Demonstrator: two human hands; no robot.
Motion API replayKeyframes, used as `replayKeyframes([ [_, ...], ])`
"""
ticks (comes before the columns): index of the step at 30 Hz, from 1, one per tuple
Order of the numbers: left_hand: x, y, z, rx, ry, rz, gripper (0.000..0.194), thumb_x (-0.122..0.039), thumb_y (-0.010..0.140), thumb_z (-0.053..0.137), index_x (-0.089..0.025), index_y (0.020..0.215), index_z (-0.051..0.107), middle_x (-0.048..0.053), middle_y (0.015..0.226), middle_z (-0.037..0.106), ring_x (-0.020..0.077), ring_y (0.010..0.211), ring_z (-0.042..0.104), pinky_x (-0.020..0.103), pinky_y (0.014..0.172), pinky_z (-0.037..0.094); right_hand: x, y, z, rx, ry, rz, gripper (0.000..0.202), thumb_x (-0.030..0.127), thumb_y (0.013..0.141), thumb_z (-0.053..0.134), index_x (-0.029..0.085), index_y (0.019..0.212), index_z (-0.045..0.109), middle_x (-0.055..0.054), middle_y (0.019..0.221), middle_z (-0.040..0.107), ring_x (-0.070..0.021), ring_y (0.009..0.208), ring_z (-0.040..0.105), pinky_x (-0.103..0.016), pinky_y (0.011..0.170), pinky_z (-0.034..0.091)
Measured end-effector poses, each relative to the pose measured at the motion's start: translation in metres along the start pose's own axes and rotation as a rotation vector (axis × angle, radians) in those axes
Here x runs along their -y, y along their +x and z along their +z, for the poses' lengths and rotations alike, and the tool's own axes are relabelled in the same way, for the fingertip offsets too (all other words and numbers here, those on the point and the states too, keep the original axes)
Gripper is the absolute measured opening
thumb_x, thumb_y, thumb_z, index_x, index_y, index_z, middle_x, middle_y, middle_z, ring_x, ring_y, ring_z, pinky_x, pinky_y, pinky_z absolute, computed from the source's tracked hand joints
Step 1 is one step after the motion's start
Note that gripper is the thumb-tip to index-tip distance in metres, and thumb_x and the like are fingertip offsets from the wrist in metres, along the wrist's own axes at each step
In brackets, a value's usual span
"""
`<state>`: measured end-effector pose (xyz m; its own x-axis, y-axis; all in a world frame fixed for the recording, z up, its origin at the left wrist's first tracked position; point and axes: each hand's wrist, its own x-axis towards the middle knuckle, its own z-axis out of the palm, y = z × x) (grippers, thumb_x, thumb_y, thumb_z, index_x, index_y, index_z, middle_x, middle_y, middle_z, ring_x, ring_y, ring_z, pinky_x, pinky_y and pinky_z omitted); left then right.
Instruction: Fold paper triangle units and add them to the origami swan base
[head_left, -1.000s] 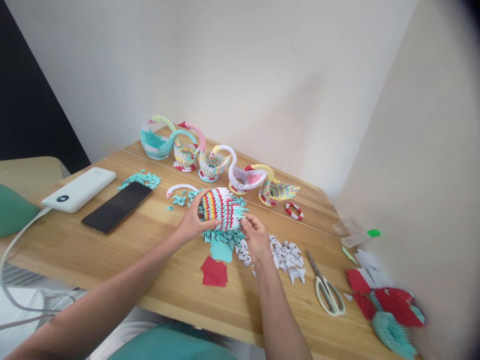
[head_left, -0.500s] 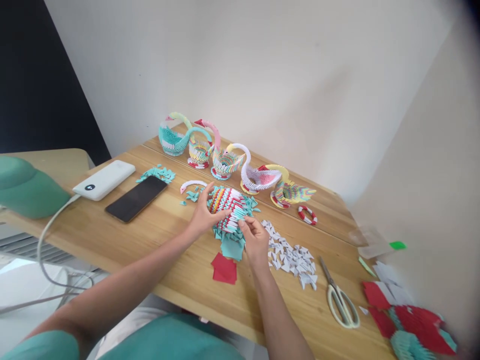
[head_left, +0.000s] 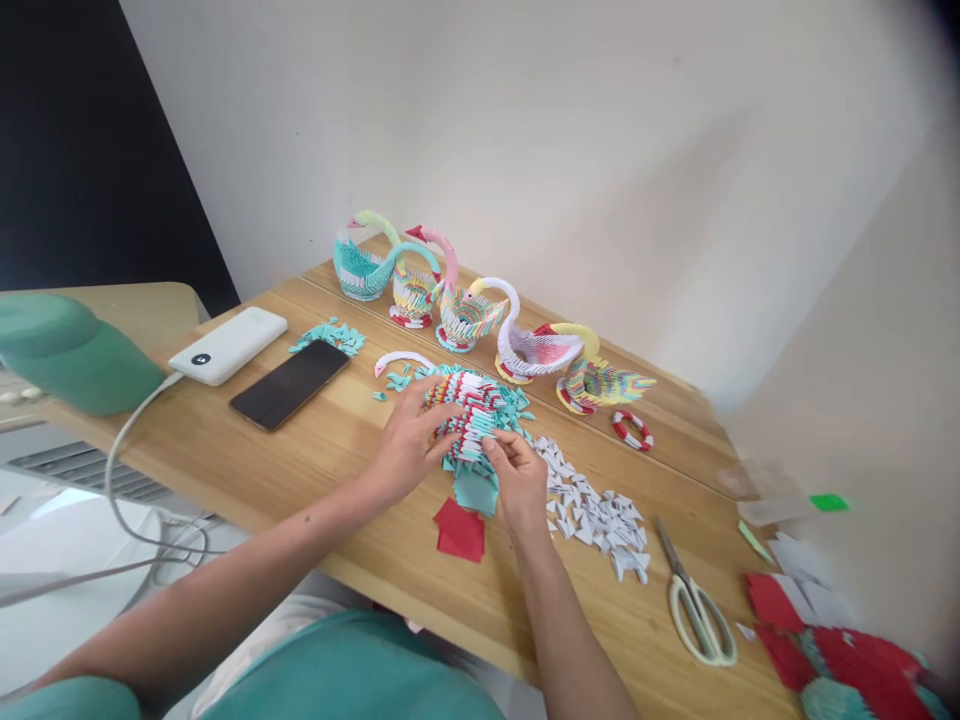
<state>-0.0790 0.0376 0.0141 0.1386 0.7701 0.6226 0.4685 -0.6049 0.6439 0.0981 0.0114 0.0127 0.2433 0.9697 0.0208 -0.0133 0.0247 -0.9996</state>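
My left hand is wrapped round a half-built 3D origami body, striped in red, white, yellow and teal. My right hand is closed in a pinch at the body's near right edge, on what looks like a small folded paper piece; the fingertips mostly hide it. Teal folded pieces lie beneath and around the body. To the right of my right hand spreads a heap of white folded triangles. A white curved swan neck rests just behind my left hand.
Several finished paper swans line the back, beside a red-and-white ring. Scissors and red paper are at right, red squares in front. A phone, cabled power bank and green bottle stand left.
The view has shifted, so the table's things appear slightly lower right. My left hand has turned further over the origami body, its fingers now across the front. The right hand keeps its pinch.
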Motion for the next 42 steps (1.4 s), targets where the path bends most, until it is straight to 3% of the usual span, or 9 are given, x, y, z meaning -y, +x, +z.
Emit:
replayKeyframes([
  [3,-0.003,0.0,0.0,0.005,0.05,0.119,0.014,-0.02,0.09,0.059,-0.022,0.097,0.07,0.01,0.126,0.054,0.0261,0.12,0.05,0.045,0.098,0.045,0.001,-0.001,0.001,-0.002,-0.02,-0.015,0.026,0.04,0.07,0.077,0.02,0.085,0.071,0.001,0.073,0.069,-0.0131,0.065,0.059,-0.026,0.063,0.047],
  [7,-0.002,0.002,0.004,-0.019,0.065,0.154,0.015,-0.023,0.091,0.058,-0.024,0.096,0.072,0.009,0.12,0.057,0.0245,0.113,0.052,0.043,0.095,0.045,0.001,0.0,0.002,-0.002,-0.02,-0.017,0.026,0.04,0.069,0.078,0.02,0.084,0.07,0.001,0.073,0.069,-0.0132,0.065,0.059,-0.027,0.064,0.046],
  [21,-0.004,0.01,0.008,0.084,0.151,0.14,0.014,-0.024,0.088,0.06,-0.026,0.09,0.075,0.008,0.115,0.057,0.0271,0.108,0.047,0.043,0.089,0.042,0.01,0.002,0.001,-0.006,0.011,0.046,0.031,0.043,0.063,0.08,0.019,0.079,0.069,0.002,0.067,0.066,-0.013,0.06,0.055,-0.026,0.058,0.043],
  [27,-0.003,0.006,0.014,0.046,0.123,0.131,0.017,-0.019,0.088,0.059,-0.025,0.087,0.075,0.009,0.116,0.055,0.0276,0.111,0.046,0.044,0.091,0.043,0.016,0.001,0.002,0.004,0.031,0.074,0.029,0.04,0.061,0.081,0.019,0.077,0.07,0.003,0.066,0.066,-0.0119,0.059,0.053,-0.025,0.059,0.041],
  [37,-0.009,0.002,0.016,-0.012,0.118,0.127,0.018,-0.024,0.09,0.058,-0.026,0.094,0.075,0.008,0.114,0.056,0.0265,0.111,0.047,0.045,0.092,0.045,0.02,0.002,0.0,0.019,0.044,0.1,0.028,0.041,0.06,0.082,0.02,0.074,0.069,0.002,0.067,0.067,-0.0132,0.061,0.056,-0.027,0.061,0.046],
  [42,-0.011,0.001,0.015,-0.012,0.157,0.121,0.019,-0.026,0.091,0.057,-0.027,0.094,0.075,0.009,0.114,0.057,0.0267,0.11,0.047,0.045,0.091,0.045,0.011,-0.004,0.002,-0.045,0.07,0.085,0.031,0.042,0.061,0.081,0.02,0.08,0.07,0.0,0.071,0.069,-0.0143,0.062,0.059,-0.029,0.063,0.048],
])
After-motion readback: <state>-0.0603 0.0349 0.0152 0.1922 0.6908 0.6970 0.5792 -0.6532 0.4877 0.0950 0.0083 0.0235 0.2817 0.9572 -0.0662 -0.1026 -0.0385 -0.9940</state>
